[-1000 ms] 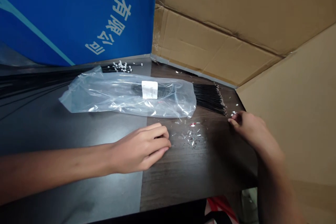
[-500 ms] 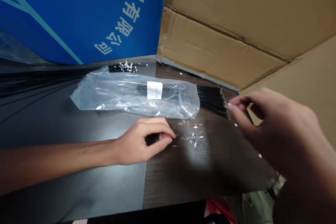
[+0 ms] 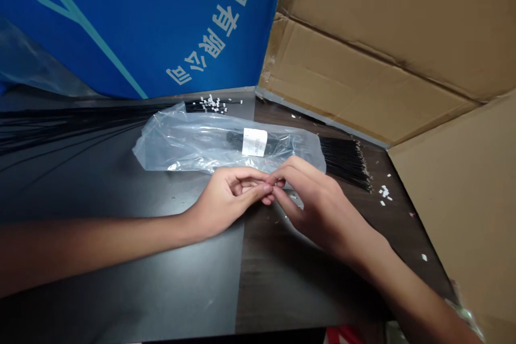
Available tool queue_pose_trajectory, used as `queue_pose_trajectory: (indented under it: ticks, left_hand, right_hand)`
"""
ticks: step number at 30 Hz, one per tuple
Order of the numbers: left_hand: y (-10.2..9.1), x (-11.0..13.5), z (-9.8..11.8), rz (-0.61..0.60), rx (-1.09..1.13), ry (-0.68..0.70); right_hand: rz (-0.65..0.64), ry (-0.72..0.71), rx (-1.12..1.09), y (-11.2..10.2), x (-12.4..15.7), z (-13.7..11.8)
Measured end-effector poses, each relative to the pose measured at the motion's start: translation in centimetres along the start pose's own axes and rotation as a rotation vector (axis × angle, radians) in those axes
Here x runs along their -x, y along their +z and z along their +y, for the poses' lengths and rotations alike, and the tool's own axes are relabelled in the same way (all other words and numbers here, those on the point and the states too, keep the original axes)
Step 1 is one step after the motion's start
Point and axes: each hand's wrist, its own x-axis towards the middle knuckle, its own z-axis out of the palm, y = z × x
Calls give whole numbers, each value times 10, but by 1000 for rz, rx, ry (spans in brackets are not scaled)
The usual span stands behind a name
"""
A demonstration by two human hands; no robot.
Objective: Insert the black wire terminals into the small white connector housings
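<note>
My left hand (image 3: 221,204) and my right hand (image 3: 322,207) meet over the table in front of a clear plastic bag (image 3: 177,140). Thumb and fingers are pinched together on each hand, and the fingertips touch. Whatever lies between them is too small and too covered to make out. The bag bears a white label (image 3: 255,142). A bundle of thin black wires (image 3: 344,161) sticks out of its right end, with small metal tips. Partly behind my right hand, a few small clear pieces (image 3: 297,200) lie on the table.
Behind the bag, more black wires (image 3: 80,118) end in small white connectors (image 3: 212,103). Several white bits (image 3: 385,192) lie at the right by the table's edge. A blue printed sheet (image 3: 141,21) and cardboard panels (image 3: 342,59) stand around the back and right of the table.
My right hand has come left from the wire tips, where it held a small white piece, to meet my left hand. Several white bits now show at right. The view has shifted slightly.
</note>
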Motion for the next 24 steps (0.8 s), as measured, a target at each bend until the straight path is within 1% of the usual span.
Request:
queue_pose_trajectory:
  ticks: [2, 5, 9, 11, 14, 17, 20, 24]
  left_hand:
    - [-1, -2, -1, 31, 38, -33]
    - [1, -3, 1, 64, 108, -68]
    - [4, -2, 4, 77, 140, -116]
    - [5, -1, 5, 94, 119, -123]
    - [6, 0, 6, 114, 75, -109]
    - [6, 2, 6, 120, 27, -77]
    - [6, 3, 6, 119, -16, -68]
    - [6, 2, 9, 105, -45, -100]
  right_hand:
    - [-4, 25, -73, -5, -1, -1]
    - [66, 51, -69, -3, 4, -3]
    - [211, 68, 98, 13, 16, 3]
    - [262, 90, 100, 22, 20, 8]
    - [295, 95, -6, 28, 23, 13]
    - [343, 96, -137, 28, 24, 8]
    - [365, 161, -252, 26, 26, -1]
    - [351, 285, -355, 26, 28, -10]
